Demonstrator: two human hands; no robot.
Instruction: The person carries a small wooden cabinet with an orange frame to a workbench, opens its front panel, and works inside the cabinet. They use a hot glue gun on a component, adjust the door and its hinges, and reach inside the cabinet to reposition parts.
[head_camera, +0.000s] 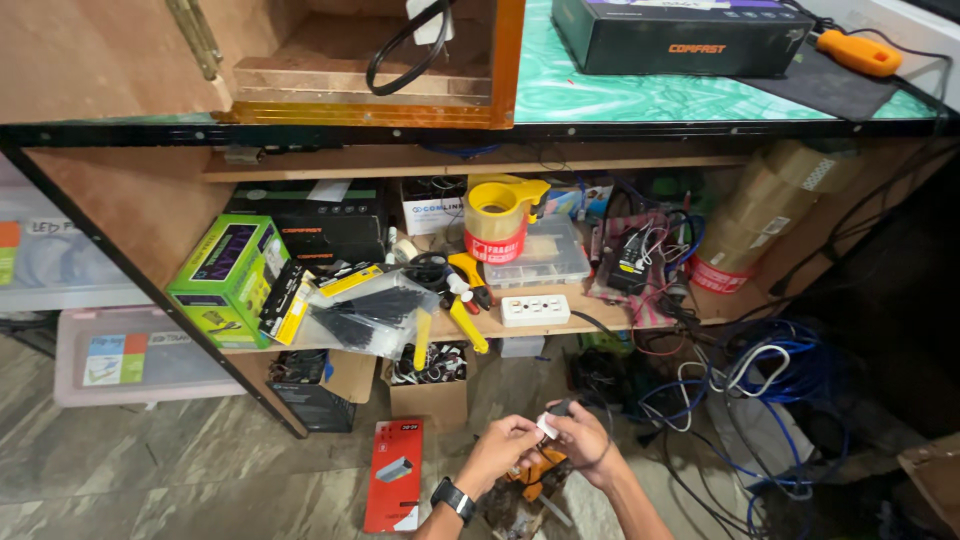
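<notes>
Small white plug (547, 425) sits pinched between both hands, low over the floor in front of the shelf (560, 325). Left hand (505, 447) grips from below-left, right hand (583, 440) closes over it from the right, its black cable (600, 425) trailing right.

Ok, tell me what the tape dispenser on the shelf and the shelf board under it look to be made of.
Tape dispenser: yellow moulded plastic by the look, smooth with a slight gloss, holding a red-and-white tape roll. Shelf board: looks like bare wood or plywood, matte tan with a raw, unpainted edge; which of the two cannot be told.
</notes>
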